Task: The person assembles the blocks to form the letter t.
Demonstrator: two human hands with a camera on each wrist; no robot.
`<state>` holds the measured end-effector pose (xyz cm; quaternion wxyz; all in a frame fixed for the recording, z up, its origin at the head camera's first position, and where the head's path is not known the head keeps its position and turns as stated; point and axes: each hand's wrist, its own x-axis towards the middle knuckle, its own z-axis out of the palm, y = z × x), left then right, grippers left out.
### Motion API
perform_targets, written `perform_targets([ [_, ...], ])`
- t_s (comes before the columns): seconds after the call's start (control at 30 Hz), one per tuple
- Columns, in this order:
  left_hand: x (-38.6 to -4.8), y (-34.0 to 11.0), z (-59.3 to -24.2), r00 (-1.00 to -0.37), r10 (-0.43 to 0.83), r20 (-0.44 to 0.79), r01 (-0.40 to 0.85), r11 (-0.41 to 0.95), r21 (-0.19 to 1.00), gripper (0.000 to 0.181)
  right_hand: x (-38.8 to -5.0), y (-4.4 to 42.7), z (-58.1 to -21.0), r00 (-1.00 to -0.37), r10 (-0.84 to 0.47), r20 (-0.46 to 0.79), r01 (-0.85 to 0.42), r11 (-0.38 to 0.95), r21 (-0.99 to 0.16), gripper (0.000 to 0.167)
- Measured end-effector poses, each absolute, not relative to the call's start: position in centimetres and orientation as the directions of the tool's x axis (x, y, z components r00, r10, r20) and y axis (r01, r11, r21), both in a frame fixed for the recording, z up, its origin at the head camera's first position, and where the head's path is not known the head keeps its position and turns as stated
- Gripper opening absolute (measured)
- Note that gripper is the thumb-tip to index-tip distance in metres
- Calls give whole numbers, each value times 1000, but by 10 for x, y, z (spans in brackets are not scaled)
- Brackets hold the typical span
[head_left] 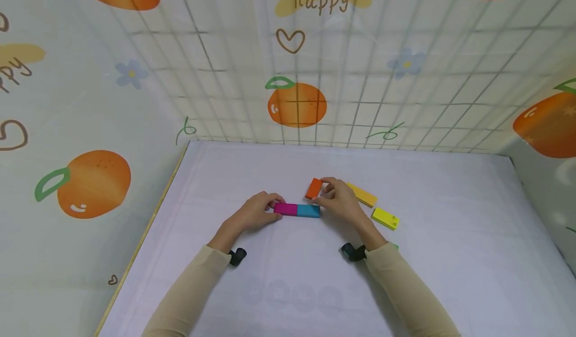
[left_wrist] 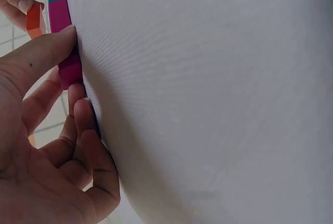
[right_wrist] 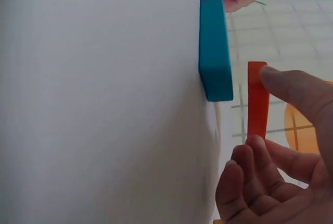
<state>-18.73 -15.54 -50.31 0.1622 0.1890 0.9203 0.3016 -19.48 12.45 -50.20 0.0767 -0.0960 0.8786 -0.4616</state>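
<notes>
A magenta block (head_left: 285, 209) and a blue block (head_left: 308, 211) lie end to end in a row on the white table. My left hand (head_left: 257, 212) pinches the magenta block at its left end, thumb on the near side; the left wrist view shows the thumb on the magenta block (left_wrist: 60, 15). Just behind the blue block's right end is an orange-red block (head_left: 314, 188), which my right hand (head_left: 340, 200) pinches between thumb and fingers. In the right wrist view the orange-red block (right_wrist: 257, 101) stands apart from the blue block (right_wrist: 215, 47).
Right of my right hand lie an orange-yellow block (head_left: 362, 195) and a yellow block (head_left: 385, 218). A bit of a green block (head_left: 395, 246) shows beside the right sleeve, mostly hidden. A printed curtain (head_left: 234, 102) hangs behind the table's far edge.
</notes>
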Motion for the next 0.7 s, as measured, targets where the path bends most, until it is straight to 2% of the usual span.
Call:
perform_targets([
  [0.7,-187,-155,-503,-878,432,-205,229,756,613,34,-200,108,-506,-937,-349,-3,-199,540,-818,64],
])
